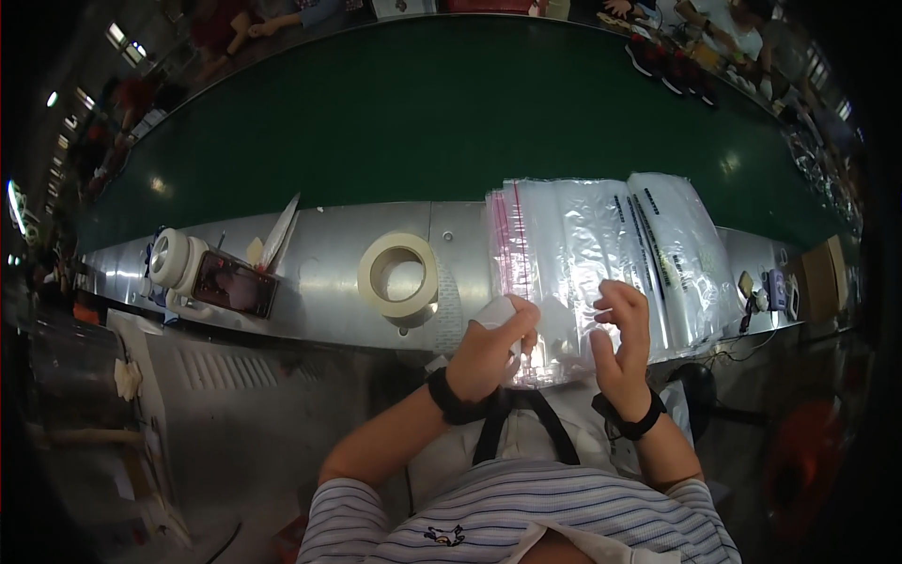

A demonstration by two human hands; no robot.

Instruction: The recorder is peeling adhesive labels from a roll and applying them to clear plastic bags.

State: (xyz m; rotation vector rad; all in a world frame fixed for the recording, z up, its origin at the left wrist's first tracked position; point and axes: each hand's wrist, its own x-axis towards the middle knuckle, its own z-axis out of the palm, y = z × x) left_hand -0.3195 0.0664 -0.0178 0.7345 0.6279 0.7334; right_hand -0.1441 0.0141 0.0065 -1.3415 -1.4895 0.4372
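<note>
**White piece pinched on the left, right hand loose over the bags**

The left hand (479, 359) is curled closed, thumb against the fingers, around a small white paper-like piece (495, 311) whose exact kind cannot be told. It sits over the near left corner of a stack of clear flat plastic bags with red strips (583, 226); whether it touches them is unclear. The right hand (624, 362) stands apart to the right, fingers spread and half bent, apparently with nothing in its grasp, above the middle of the near part of the stack.

The stack lies on a bare grey metal tabletop (329, 240), its far edge reaching the dark green belt (423, 113). To its left lies a thick cream-coloured roll of tape (369, 282), with a phone with a lit screen (235, 284) farther left.

The glossy bags look slippery: a wrist dragged across them could fan the stack or push its upper sheets askew. Its near edge seems to overhang the tabletop, so a bump from the body could tip bags off. A loosened pinch might drop the white piece among the folds, where pale on clear would be hard to spot.
</note>
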